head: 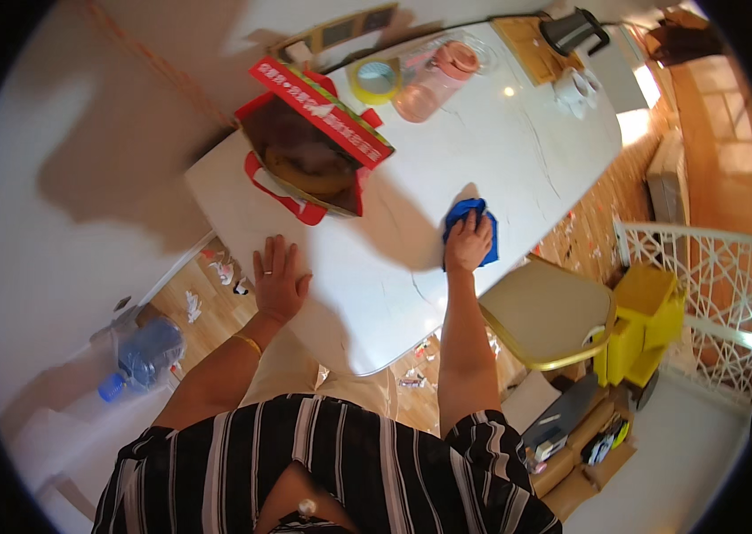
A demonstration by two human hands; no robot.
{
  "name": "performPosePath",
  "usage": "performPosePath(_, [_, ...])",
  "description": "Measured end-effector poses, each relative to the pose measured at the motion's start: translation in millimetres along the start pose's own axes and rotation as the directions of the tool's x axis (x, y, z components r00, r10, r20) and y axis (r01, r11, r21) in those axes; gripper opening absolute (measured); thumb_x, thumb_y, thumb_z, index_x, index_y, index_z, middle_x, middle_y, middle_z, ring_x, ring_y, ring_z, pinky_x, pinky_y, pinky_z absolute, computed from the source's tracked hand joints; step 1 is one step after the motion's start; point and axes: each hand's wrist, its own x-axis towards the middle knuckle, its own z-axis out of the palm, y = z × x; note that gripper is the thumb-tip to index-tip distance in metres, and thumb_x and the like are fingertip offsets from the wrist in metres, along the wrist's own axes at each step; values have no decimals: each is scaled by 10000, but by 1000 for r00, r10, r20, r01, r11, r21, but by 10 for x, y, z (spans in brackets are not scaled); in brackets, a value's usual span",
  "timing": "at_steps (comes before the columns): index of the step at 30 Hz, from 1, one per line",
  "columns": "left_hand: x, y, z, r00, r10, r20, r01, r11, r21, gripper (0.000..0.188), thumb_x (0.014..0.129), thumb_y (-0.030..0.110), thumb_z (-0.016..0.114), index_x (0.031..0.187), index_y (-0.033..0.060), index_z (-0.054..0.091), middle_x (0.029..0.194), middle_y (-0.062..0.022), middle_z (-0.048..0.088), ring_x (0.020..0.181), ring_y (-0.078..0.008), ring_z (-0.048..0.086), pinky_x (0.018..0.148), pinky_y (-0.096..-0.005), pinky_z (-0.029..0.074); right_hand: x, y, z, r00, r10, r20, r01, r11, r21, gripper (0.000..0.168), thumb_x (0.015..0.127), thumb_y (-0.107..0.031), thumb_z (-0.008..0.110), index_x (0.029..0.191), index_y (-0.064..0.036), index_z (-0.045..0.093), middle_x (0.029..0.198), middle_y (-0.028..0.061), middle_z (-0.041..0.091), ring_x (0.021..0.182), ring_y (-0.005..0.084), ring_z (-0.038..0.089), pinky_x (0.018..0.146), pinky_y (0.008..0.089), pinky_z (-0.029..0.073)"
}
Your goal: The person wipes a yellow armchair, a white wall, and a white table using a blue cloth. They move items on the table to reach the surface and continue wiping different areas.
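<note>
My right hand [469,248] presses down on a bunched blue cloth [461,209] with its fingers curled over it. The cloth lies on a white marble-patterned table [376,300], near the right edge. My left hand [279,284], with a ring on one finger, rests palm down near the table's left edge, fingers slightly apart and holding nothing. Beyond the left hand stands an open red carrier bag [322,110] bearing writing. Something yellowish, partly in shadow, shows inside the bag.
Behind the bag are a yellow tape roll [356,83] and a pink bottle [419,97]. Farther off stand a dark kettle [564,35], a wooden board [521,48] and white cups [571,92]. A chair [546,310] borders the right edge; scraps and a water jug [149,350] lie on the floor.
</note>
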Motion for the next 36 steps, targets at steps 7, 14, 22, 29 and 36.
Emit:
performPosePath(7, [-30,2,-91,998,-59,-11,58,995,-81,645,818,353,672,1349,35,486,1519,-218,302,1423,-392,260,1126,-600,199,-764,-869,-67,888,-453,81,418,868,267,499,850,-284,618,1326,-152,549,1481,235,346,1399,451,273,1114,605,222])
performPosePath(14, [-62,-77,-6,991,-106,-87,92,984,-152,524,853,262,675,1310,57,521,1499,-142,373,1410,-336,308,1141,-516,241,-1492,-1111,-578,481,-869,119,670,452,589,507,840,-243,625,1321,-100,557,1498,198,344,1398,405,300,1113,567,252])
performPosePath(22, [-69,-30,-1,874,-340,-346,179,889,-422,449,869,64,605,1299,-5,495,1444,-255,394,1287,-434,431,1072,-473,371,-1172,-2085,-302,317,-948,-35,747,226,625,496,848,-241,591,1316,-80,552,1494,187,356,1412,378,287,1114,549,261])
performPosePath(29, [-70,4,9,798,-476,-371,289,841,-457,599,805,93,689,1344,4,444,1477,-230,359,1295,-421,423,1073,-470,364,-856,-3288,15,364,-929,-64,765,259,590,497,861,-240,590,1318,-56,527,1461,237,372,1389,418,306,1109,567,268])
performPosePath(36, [-147,-9,88,824,-440,-358,248,847,-470,619,820,169,695,1351,5,422,1474,-271,333,1300,-447,404,1072,-518,351,-562,-4374,276,527,-838,-142,794,426,434,477,880,-303,578,1313,-104,542,1399,246,429,1347,425,358,1082,590,287])
